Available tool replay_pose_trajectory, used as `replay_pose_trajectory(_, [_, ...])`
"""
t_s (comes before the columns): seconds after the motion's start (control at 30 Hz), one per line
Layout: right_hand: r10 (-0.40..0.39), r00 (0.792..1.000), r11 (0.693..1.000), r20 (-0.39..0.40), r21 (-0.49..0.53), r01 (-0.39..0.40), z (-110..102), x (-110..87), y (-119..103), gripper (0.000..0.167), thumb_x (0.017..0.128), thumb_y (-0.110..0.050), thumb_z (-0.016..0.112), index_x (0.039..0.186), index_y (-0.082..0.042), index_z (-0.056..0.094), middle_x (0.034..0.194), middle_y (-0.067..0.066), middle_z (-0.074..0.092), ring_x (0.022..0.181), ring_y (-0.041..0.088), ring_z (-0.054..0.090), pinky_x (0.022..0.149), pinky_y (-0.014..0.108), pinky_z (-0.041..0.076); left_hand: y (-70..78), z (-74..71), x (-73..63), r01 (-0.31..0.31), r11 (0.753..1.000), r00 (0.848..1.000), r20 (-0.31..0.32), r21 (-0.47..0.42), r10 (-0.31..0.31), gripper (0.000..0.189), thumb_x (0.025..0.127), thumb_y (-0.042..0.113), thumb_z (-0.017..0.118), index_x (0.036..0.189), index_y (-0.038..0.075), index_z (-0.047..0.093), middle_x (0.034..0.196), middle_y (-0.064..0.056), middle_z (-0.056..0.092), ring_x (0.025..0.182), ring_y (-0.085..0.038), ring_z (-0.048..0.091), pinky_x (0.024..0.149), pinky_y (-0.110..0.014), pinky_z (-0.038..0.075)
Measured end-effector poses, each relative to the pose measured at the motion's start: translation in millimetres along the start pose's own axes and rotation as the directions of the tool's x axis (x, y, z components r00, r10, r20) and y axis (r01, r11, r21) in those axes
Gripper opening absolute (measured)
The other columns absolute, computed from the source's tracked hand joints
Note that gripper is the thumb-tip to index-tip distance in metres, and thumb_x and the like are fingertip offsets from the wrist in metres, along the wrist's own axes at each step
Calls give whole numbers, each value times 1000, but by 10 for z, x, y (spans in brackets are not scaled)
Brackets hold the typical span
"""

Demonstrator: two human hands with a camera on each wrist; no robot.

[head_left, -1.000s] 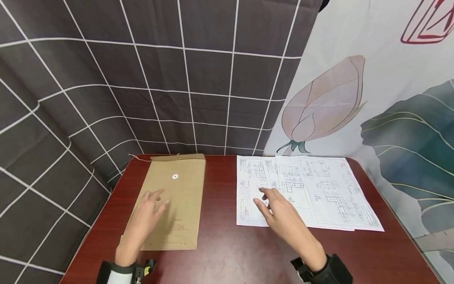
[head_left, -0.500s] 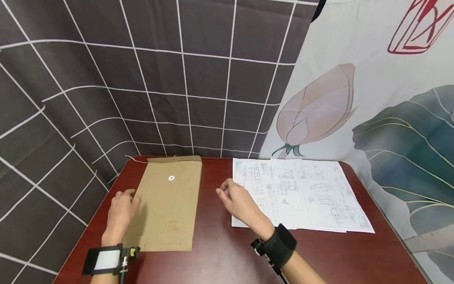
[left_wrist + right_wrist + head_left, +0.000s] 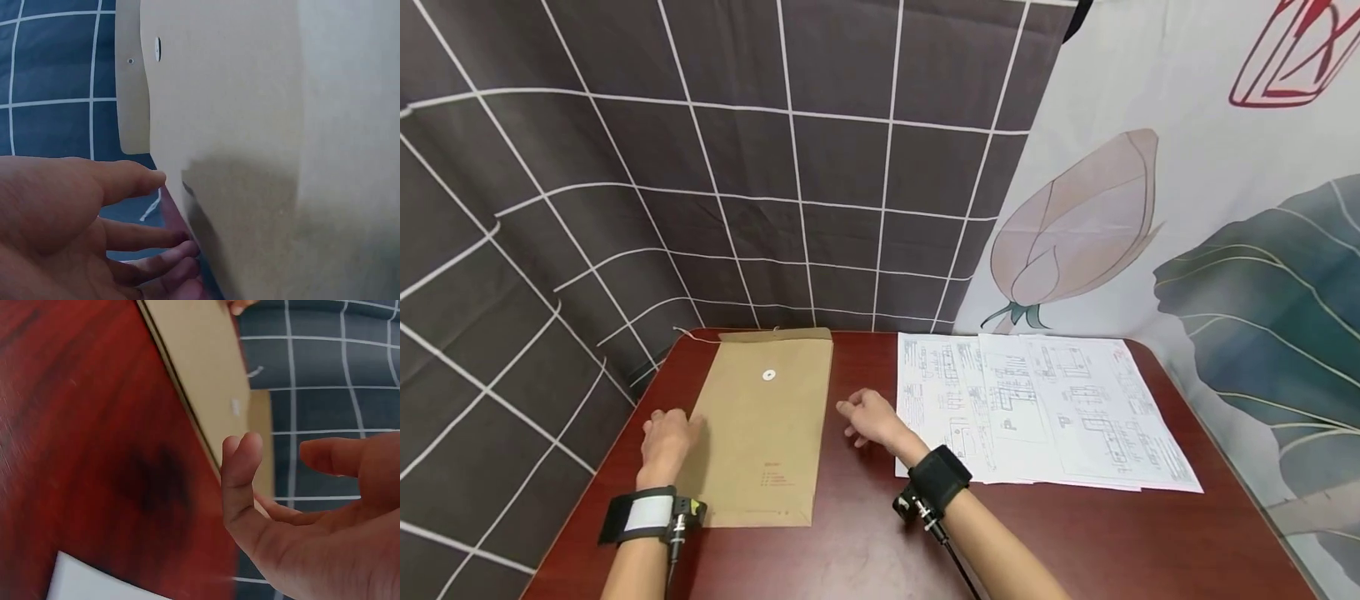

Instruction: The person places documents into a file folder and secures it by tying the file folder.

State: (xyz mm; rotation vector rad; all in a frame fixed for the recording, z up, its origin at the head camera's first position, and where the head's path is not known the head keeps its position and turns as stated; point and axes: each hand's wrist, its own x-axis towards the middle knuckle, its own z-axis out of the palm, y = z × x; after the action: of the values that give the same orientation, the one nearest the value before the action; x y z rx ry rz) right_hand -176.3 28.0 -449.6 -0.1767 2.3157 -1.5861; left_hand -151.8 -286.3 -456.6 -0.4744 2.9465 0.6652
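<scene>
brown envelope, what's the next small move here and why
Probably ease the right grip left to the brown envelope's right edge: it hangs over the table just beside that edge, thumb and fingers apart, holding nothing, while the left grip is at the opposite edge.

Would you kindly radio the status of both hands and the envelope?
Left hand at envelope, left side. Right hand empty, off right side. Flap open. No obstruction seen.
</scene>
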Motion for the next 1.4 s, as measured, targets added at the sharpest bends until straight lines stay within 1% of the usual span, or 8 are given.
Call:
replay_pose_trajectory(0.1, [38, 999, 997, 37, 59, -40, 94, 30, 93, 31, 96, -16, 54, 110, 13, 56, 73, 18, 64, 60, 27, 65, 50, 32, 53, -6, 15, 14, 8, 1000, 1000, 9, -8, -8, 43, 96, 18, 45, 112, -21, 52, 108, -43, 39, 101, -57, 41, 76, -61, 41])
replay_pose_trajectory(0.33, [107, 987, 965, 122, 224, -133, 245, 74, 190, 30, 98, -12, 49, 110, 14, 57, 91, 22, 64, 67, 24, 65, 52, 28, 52, 2, 39, 18, -27, 999, 999, -48, -34, 26, 38, 93, 15, 46, 113, -15, 57, 101, -37, 48, 94, -51, 51, 73, -56, 44])
replay_pose_trajectory(0.47, [111, 983, 952, 145, 268, -147, 293, 84, 195, 26, 96, -10, 49, 101, 13, 60, 87, 21, 64, 62, 19, 63, 48, 23, 48, 6, 31, 41, -44, 998, 998, -45, -41, 43, 37, 93, 13, 47, 113, -16, 57, 103, -36, 50, 94, -48, 52, 77, -55, 44])
replay_pose_trajectory(0.63, [118, 981, 937, 155, 310, -162, 318, 83, 189, 26, 95, -11, 50, 97, 13, 60, 78, 12, 60, 57, 13, 57, 47, 20, 43, 11, 16, 64, -52, 997, 998, -23, -63, 50, 38, 94, 11, 47, 117, -18, 53, 110, -38, 50, 100, -48, 50, 83, -55, 43])
replay_pose_trajectory(0.87, [127, 979, 932, 158, 319, -173, 350, 78, 242, 23, 93, -9, 52, 85, 9, 63, 71, 5, 54, 51, 10, 48, 45, 20, 38, 36, 17, 60, -15, 993, 1000, 9, -121, 16, 36, 95, 10, 46, 120, -15, 53, 118, -37, 51, 100, -46, 53, 82, -52, 45])
replay_pose_trajectory(0.97, [124, 980, 935, 155, 312, -167, 352, 57, 263, 20, 93, -8, 53, 80, 5, 62, 68, 3, 53, 49, 9, 46, 43, 19, 38, 37, 30, 35, -16, 987, 1000, 13, -160, 18, 34, 94, 10, 48, 119, -14, 54, 118, -37, 52, 100, -45, 54, 81, -52, 45])
replay_pose_trajectory(1.13, [76, 987, 952, 140, 286, -113, 304, 26, 238, 20, 93, -10, 53, 74, -4, 53, 62, 2, 53, 47, 8, 46, 42, 18, 39, 60, -2, -22, -61, 978, 998, 0, -201, 63, 33, 94, 10, 50, 119, -11, 54, 115, -35, 54, 100, -44, 53, 82, -52, 43])
replay_pose_trajectory(1.4, [-33, 995, 970, 94, 242, 9, 80, -45, 138, 27, 96, -16, 54, 73, -1, 53, 60, 3, 51, 47, 9, 44, 42, 19, 37, 223, -187, -95, -151, 955, 988, -24, -255, 150, 34, 96, 11, 51, 125, -7, 49, 111, -34, 58, 98, -44, 57, 77, -51, 47])
